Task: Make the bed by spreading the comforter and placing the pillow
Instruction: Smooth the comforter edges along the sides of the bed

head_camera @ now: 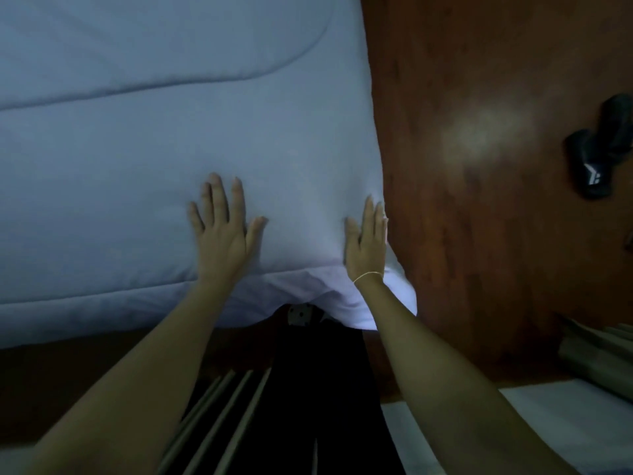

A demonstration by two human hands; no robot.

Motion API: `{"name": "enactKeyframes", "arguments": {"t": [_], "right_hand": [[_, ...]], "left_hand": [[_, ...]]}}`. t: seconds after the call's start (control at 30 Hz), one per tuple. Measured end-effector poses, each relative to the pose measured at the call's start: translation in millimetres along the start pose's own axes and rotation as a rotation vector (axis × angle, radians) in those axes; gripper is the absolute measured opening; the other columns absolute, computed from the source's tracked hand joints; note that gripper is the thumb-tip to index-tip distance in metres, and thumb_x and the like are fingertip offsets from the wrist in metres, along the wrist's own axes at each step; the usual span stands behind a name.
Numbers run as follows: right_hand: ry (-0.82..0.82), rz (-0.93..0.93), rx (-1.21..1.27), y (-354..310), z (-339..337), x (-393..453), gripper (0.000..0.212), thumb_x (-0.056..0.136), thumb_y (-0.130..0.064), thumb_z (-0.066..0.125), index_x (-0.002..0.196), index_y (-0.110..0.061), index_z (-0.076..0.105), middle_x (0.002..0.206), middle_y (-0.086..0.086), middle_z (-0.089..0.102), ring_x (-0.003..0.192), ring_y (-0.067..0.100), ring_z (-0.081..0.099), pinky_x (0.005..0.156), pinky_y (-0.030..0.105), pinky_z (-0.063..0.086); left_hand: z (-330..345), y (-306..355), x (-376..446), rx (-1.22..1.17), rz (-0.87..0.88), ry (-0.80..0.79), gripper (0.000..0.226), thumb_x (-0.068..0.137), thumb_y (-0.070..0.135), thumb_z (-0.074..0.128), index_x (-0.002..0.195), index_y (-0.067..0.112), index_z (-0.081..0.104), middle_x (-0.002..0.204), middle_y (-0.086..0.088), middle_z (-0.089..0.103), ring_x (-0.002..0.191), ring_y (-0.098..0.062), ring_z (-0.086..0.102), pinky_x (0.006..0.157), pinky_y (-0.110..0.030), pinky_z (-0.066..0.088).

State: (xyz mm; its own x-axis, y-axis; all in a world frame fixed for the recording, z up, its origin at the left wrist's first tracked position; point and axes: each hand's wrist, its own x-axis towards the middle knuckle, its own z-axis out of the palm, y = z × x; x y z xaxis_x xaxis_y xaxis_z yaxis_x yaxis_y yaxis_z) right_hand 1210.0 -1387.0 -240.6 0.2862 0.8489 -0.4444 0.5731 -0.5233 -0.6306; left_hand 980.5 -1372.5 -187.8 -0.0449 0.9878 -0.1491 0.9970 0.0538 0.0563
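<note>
From the head camera, the pale blue comforter (164, 138) fills the frame from 9 o'clock round to 12 o'clock, lying over the bed with a curved stitched seam running across its top part. Its near corner hangs at the centre, and a whiter sheet (346, 296) shows beneath it at about 5 o'clock of that corner.

The left hand (222, 231) lies flat on the comforter near the hem, fingers (214, 193) wide and straight, holding nothing. The right hand (368, 241) rests at 3 o'clock of it, on the comforter's side edge, fingers straight and close together, pressed along the cloth; a thin thread bracelet (368, 276) circles its wrist. The two hands are apart, with a stretch of creased cloth between them.

At 3 o'clock lies a reddish wooden floor (479, 80) with a pale glare patch. On it, at the far right edge, sits a pair of dark sandals (596, 156), partly cut off by the frame. At 4 o'clock some pale folded cloth (603, 354) is cut off and too dim to name.

At 6 o'clock the person's dark trousers (318, 389) stand between the forearms, with pale stripes on the left of them. A small grey fitting (299, 313) peeks out under the sheet; what it is cannot be told. No pillow can be made out in this dim view
</note>
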Motion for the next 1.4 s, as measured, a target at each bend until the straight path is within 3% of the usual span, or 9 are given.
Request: {"name": "enactKeyframes", "arguments": {"t": [0.07, 0.17, 0.27, 0.5, 0.63, 0.7, 0.93, 1.17, 1.4], "right_hand": [[0.085, 0.070, 0.061, -14.3, -4.5, 4.1, 0.061, 0.096, -0.054, 0.023, 0.150, -0.028, 0.010, 0.160, -0.001, 0.002, 0.147, 0.025, -0.003, 0.112, 0.065, 0.008], [0.168, -0.179, -0.059, -49.6, -4.8, 4.3, 0.066, 0.093, -0.057, 0.015, 0.150, -0.024, 0.007, 0.160, 0.002, 0.001, 0.147, 0.023, -0.002, 0.114, 0.057, 0.000], [0.061, -0.343, -0.260, -62.5, 13.2, 4.4, 0.068, 0.091, -0.060, 0.016, 0.150, -0.028, 0.003, 0.160, 0.002, -0.003, 0.147, 0.023, -0.004, 0.114, 0.056, 0.003], [-0.156, -0.302, -0.445, -64.8, -2.5, 6.5, 0.069, 0.092, -0.063, 0.018, 0.147, -0.034, -0.012, 0.159, -0.002, -0.015, 0.146, 0.023, -0.012, 0.114, 0.058, 0.008], [-0.339, -0.236, -0.556, -82.8, -43.0, -4.3, 0.071, 0.093, -0.061, 0.022, 0.148, -0.031, -0.012, 0.158, -0.001, -0.017, 0.146, 0.025, -0.015, 0.117, 0.053, 0.001], [-0.326, -0.254, -0.586, -91.3, -62.6, -16.5, 0.071, 0.095, -0.058, 0.024, 0.149, -0.027, -0.011, 0.159, 0.000, -0.013, 0.146, 0.026, -0.014, 0.117, 0.049, -0.002], [-0.264, -0.398, -0.565, -121.0, -153.8, -30.3, 0.067, 0.096, -0.050, 0.029, 0.149, -0.029, -0.005, 0.160, -0.001, -0.010, 0.146, 0.029, -0.013, 0.118, 0.053, 0.003], [-0.190, -0.614, -0.538, -134.4, -276.0, -4.3, 0.069, 0.096, -0.053, 0.028, 0.150, -0.024, -0.004, 0.159, 0.000, -0.010, 0.146, 0.024, -0.013, 0.118, 0.048, 0.000], [-0.172, -0.663, -0.549, -123.1, -354.3, 30.5, 0.067, 0.094, -0.059, 0.028, 0.150, -0.029, 0.007, 0.160, 0.004, 0.006, 0.147, 0.027, 0.003, 0.117, 0.051, 0.008]], "left_hand": [[-4.6, -1.7, -1.1, -0.042, 0.019, 0.024, 0.070, 0.094, 0.057, 0.019, 0.149, 0.013, 0.017, 0.155, -0.022, 0.015, 0.143, -0.038, 0.015, 0.113, -0.058, 0.010], [-5.7, -12.8, -3.7, -0.097, -0.082, 0.080, 0.067, 0.096, 0.053, 0.016, 0.150, 0.015, 0.011, 0.156, -0.020, 0.010, 0.145, -0.035, 0.008, 0.113, -0.058, 0.001], [4.3, -22.1, -18.5, -0.112, -0.178, 0.093, 0.067, 0.096, 0.053, 0.018, 0.150, 0.016, 0.006, 0.158, -0.017, 0.008, 0.146, -0.032, 0.005, 0.114, -0.057, -0.001], [0.6, -19.9, -23.9, -0.078, -0.208, -0.024, 0.066, 0.096, 0.052, 0.025, 0.150, 0.015, 0.013, 0.156, -0.017, 0.018, 0.143, -0.035, 0.019, 0.112, -0.059, 0.013], [-32.0, -18.1, -26.4, -0.110, -0.175, -0.153, 0.072, 0.090, 0.053, 0.022, 0.146, 0.009, 0.026, 0.150, -0.026, 0.028, 0.137, -0.045, 0.029, 0.105, -0.065, 0.026], [-52.7, -11.1, -28.9, -0.121, -0.148, -0.163, 0.072, 0.088, 0.053, 0.023, 0.143, 0.009, 0.033, 0.146, -0.026, 0.035, 0.132, -0.046, 0.036, 0.101, -0.065, 0.032], [-133.6, 52.5, -18.1, -0.143, -0.190, 0.025, 0.077, 0.093, 0.058, 0.002, 0.139, 0.010, 0.041, 0.141, -0.026, 0.043, 0.126, -0.046, 0.046, 0.094, -0.064, 0.039], [-193.8, 154.7, -17.9, -0.157, -0.236, 0.229, 0.062, 0.096, 0.046, 0.037, 0.147, 0.011, 0.028, 0.153, -0.022, 0.023, 0.141, -0.040, 0.023, 0.111, -0.059, 0.021], [-218.4, 233.0, -21.7, -0.201, -0.237, 0.236, 0.050, 0.099, 0.037, 0.037, 0.144, 0.015, 0.033, 0.153, -0.012, 0.029, 0.139, -0.029, 0.031, 0.115, -0.048, 0.021]]}}
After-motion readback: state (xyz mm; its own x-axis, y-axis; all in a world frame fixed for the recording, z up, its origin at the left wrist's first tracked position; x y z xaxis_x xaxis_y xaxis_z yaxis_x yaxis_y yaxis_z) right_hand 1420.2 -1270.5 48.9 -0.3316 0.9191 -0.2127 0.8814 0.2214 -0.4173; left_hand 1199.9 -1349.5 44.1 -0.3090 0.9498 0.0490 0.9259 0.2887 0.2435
